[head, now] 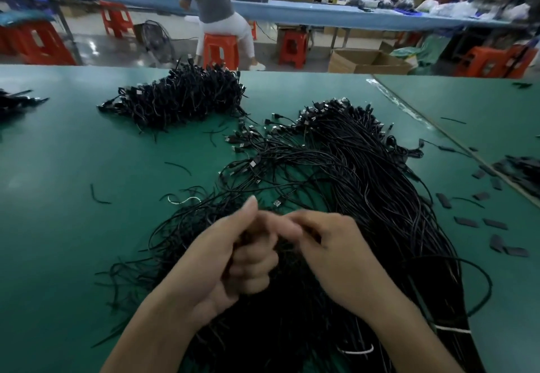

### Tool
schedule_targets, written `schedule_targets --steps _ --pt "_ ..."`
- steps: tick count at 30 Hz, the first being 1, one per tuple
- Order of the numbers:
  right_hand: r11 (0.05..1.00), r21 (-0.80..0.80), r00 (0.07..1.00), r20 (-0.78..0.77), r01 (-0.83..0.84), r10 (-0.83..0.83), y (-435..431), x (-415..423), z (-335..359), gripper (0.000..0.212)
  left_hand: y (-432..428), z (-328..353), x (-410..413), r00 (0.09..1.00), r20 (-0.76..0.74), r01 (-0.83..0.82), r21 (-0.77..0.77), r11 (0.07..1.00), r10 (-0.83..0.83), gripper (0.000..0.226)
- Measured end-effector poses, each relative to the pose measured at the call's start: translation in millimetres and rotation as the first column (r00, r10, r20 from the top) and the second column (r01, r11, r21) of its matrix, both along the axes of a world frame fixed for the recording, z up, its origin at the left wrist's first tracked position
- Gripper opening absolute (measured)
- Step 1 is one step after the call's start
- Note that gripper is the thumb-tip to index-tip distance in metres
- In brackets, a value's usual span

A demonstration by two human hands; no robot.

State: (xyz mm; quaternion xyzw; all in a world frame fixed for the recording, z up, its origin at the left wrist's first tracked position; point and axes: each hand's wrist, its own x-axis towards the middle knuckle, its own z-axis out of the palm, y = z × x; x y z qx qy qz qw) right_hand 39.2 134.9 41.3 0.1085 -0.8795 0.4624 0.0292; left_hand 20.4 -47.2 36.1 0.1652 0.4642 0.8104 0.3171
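A black cable [245,239] is clenched in the curled left grip [233,258], held over the loose cable heap [365,182] on the green tabletop [73,226]. The right grip [336,252] is set against the left fingertips and is blurred, so its hold cannot be told. A second cable pile [181,97] is seen farther back.

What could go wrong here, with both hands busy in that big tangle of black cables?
1. The left hand grips a cable right above the loose heap; neighbouring loops could snag and come along.
2. The right hand is blurred, likely moving fast, so its hold might slip.
3. Small black pieces lie scattered beside the heap; dragged cables could sweep them about.
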Motion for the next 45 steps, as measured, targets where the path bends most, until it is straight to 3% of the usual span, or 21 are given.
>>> schedule_targets --steps 4,6,8,11,15,18,21,26,31,34,37,42,45 --pt "0.981 0.193 0.998 0.059 -0.016 0.004 -8 12 -15 0.023 5 -3 -9 0.956 0.162 -0.267 0.146 0.953 0.243 0.047" --pt "0.968 0.250 0.998 0.069 -0.028 0.011 -10 17 -16 0.026 3 -3 -11 0.923 0.162 -0.372 0.154 0.915 0.348 0.043" --pt "0.963 0.261 0.996 0.068 -0.069 0.053 -16 22 -14 0.028 4 -5 -11 0.892 0.080 -0.452 0.120 0.884 0.445 0.040" --pt "0.938 0.333 0.995 0.024 -0.100 0.098 -22 28 -8 0.029 14 -9 -7 0.822 -0.229 -0.529 0.028 0.848 0.521 0.040" --pt "0.925 0.372 0.995 -0.031 -0.072 0.090 -10 37 0 0.026 22 -11 0 0.685 -0.647 -0.563 -0.177 0.807 0.335 0.035" --pt "0.928 0.367 0.992 -0.083 -0.057 0.094 0 41 7 0.025 25 -11 4 0.639 -0.761 -0.569 -0.370 0.734 0.111 0.029" --pt "0.964 0.261 0.993 -0.086 -0.055 0.080 15 38 12 0.021 27 -9 13 0.682 -0.731 -0.507 -0.502 0.701 -0.030 0.027" --pt "0.989 0.147 0.984 -0.170 -0.026 0.051 27 28 18 0.028 23 -3 17 0.715 -0.691 -0.465 -0.581 0.668 -0.103 0.042" --pt "0.997 0.029 0.957 -0.280 -0.074 0.079 18 15 23 0.015 16 3 12 0.854 -0.515 -0.295 -0.600 0.744 -0.076 0.077" --pt "0.995 -0.042 0.955 -0.286 -0.088 0.072 12 9 22 0.009 9 7 13 0.910 -0.403 -0.141 -0.531 0.836 -0.102 0.073" --pt "0.996 -0.091 0.968 -0.249 -0.020 -0.004 7 6 14 0.029 3 10 8 0.932 -0.361 -0.121 -0.381 0.917 -0.027 0.054" --pt "0.993 0.032 0.987 -0.110 0.117 -0.113 -3 16 -2 0.047 3 7 6 0.936 -0.315 -0.170 -0.025 0.985 0.154 0.043" --pt "0.986 0.162 0.995 -0.096 0.034 -0.019 -8 28 -5 0.042 3 7 3 0.930 -0.207 -0.270 0.177 0.947 0.304 0.042"
